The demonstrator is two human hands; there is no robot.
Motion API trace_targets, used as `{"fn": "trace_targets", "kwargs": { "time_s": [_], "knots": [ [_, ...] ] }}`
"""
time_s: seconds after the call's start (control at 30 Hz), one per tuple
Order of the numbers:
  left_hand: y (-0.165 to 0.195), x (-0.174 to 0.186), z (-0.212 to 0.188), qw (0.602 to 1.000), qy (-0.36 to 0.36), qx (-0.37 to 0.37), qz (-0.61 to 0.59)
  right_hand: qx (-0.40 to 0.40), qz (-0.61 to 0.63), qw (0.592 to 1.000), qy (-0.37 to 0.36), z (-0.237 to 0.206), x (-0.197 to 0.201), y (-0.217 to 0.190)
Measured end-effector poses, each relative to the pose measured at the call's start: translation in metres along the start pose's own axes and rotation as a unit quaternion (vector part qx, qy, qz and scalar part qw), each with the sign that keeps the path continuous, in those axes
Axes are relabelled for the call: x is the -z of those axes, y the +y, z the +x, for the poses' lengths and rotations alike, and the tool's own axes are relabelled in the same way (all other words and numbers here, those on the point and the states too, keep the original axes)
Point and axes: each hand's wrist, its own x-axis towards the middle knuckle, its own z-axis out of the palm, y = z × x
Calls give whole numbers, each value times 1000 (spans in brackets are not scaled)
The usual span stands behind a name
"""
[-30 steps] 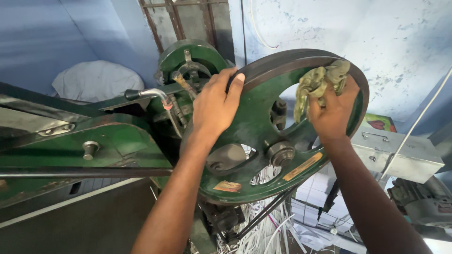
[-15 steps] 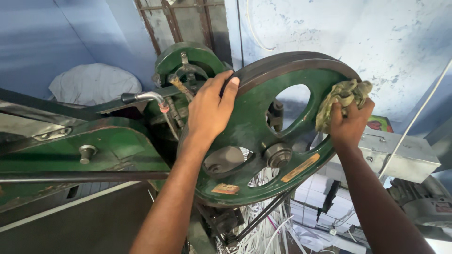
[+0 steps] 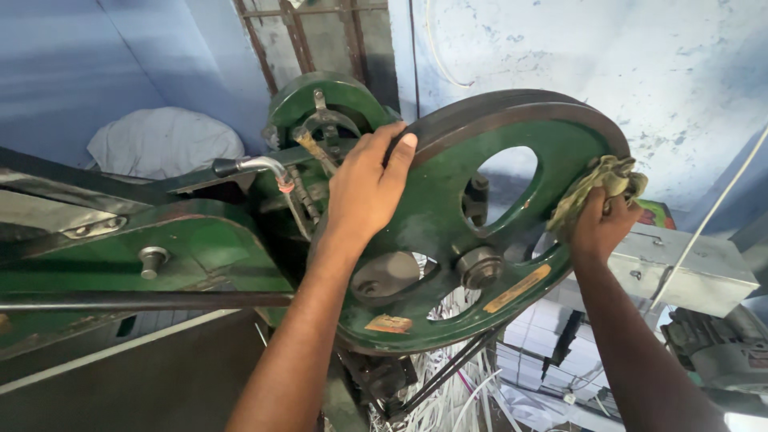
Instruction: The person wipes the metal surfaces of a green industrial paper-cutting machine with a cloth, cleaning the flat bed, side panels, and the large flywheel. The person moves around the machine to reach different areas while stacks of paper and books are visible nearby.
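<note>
Head view, looking down along both forearms at a green cast flywheel (image 3: 448, 240) with oval cut-outs, a central hub (image 3: 480, 268) and a dark grooved rim; it is filling the middle of the frame. The left hand (image 3: 368, 188) is lying flat on the wheel at about 11 o'clock from the hub, palm on the face, fingers spread narrow and curling over the rim edge, holding nothing loose; it looks like a bracing grip, steadying the wheel against turning. The right hand (image 3: 600, 228) is closing around a bunched, dirty yellowish rag (image 3: 600, 184) and pressing it onto the rim at about 2 to 3 o'clock, so the cloth is sitting between hand and metal, the wad spilling above the knuckles. At 9 o'clock from the wheel the green machine frame (image 3: 200, 248) is running off to the left edge, with a bent chrome lever (image 3: 256, 168) just beside the left hand and a smaller green housing (image 3: 324, 100) at 12 o'clock above it. A whitish sack (image 3: 164, 140) is resting against the blue wall at 10 o'clock. A grey metal box (image 3: 688, 268) is sitting at 3 o'clock, just behind the right wrist. White paper strips (image 3: 448, 392) are hanging at 6 o'clock beneath the wheel.
</note>
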Motion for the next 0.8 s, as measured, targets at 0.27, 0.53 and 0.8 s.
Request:
{"fn": "trace_targets", "kwargs": {
  "time_s": [0.27,0.53,0.8],
  "knots": [
    [-26,5,10,995,-82,-13,-46,17,30,999,5,4,-20,-66],
    [-48,12,20,978,-173,-22,-113,170,-80,982,21,-6,-32,-156],
    [-41,18,22,955,-215,66,-193,153,27,988,-9,-30,-47,-221]
  ]
}}
